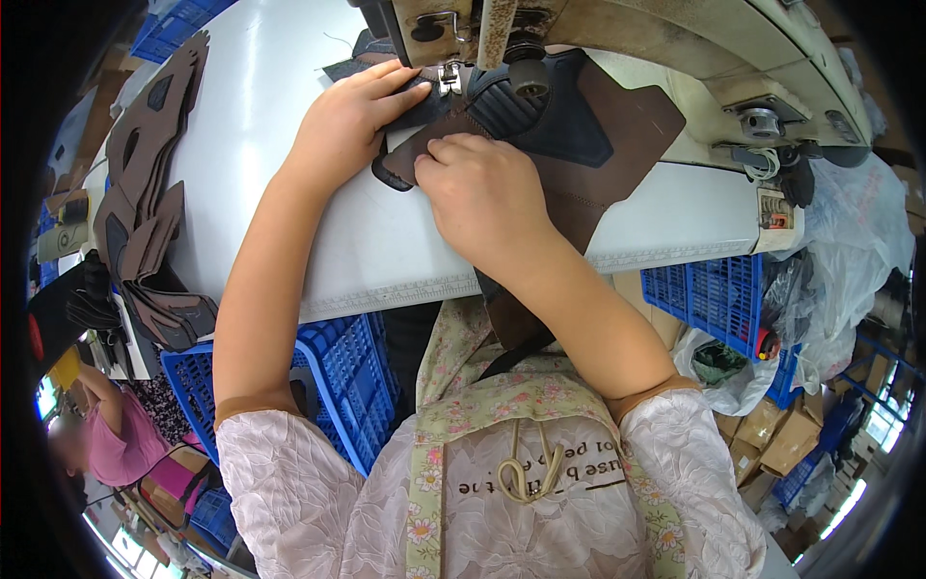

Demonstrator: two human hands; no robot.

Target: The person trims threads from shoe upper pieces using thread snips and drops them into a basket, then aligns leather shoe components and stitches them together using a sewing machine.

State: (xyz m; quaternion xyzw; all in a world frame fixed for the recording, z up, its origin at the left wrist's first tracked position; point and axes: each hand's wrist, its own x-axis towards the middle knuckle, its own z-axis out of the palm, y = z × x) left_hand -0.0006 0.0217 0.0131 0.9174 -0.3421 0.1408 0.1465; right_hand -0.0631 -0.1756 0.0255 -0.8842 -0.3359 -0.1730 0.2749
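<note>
A brown, leather-like workpiece (632, 130) with stitched dark panels lies under the presser foot (450, 80) of a sewing machine (617, 29). My left hand (349, 121) rests flat on a dark part of it, just left of the foot, with its fingers stretched out. Closer to me, my right hand (489, 193) has its fingers curled on the workpiece's brown part, thumb side toward a black-edged corner. The fingertips are partly hidden beneath the hand. One end of the workpiece hangs over the table's front edge toward my lap.
Stacked brown and black cut pieces (149, 164) lie along the left of the white table (362, 246). A blue crate (352, 376) stands below the front edge, and another blue crate (704, 299) is at right beside plastic bags (834, 251). A person in pink (125, 439) sits far left.
</note>
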